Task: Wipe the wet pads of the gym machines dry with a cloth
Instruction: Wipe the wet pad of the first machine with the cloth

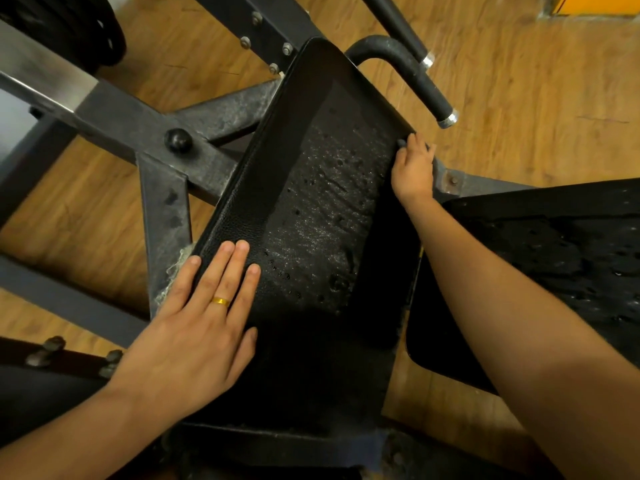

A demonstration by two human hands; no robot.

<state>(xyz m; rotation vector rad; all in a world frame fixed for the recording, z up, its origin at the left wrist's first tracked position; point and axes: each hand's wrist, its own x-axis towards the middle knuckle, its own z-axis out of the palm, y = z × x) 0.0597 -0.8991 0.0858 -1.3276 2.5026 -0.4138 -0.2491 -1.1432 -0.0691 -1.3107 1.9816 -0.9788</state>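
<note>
My left hand (pixel 197 327) lies flat on the wet pad (pixel 322 209), with the fingers straight. My right hand (pixel 414 171) grips the right edge of it, fingers curled.

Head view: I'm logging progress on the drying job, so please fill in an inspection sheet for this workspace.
Surface: long black leather-look machine pad, water beads across its middle and right; left strip looks dry.
Job's things: pale fuzzy cloth peeking from under the left hand; second black pad at right, also beaded with water.
Clutter: nothing seen.
Hands: left hand flat on the long pad's left edge, fingers straight; right hand at its right edge, fingers curled over it.
Cables: nothing seen.
Surroundings: black steel frame, black handle bar with chrome cap, wooden floor.
</note>
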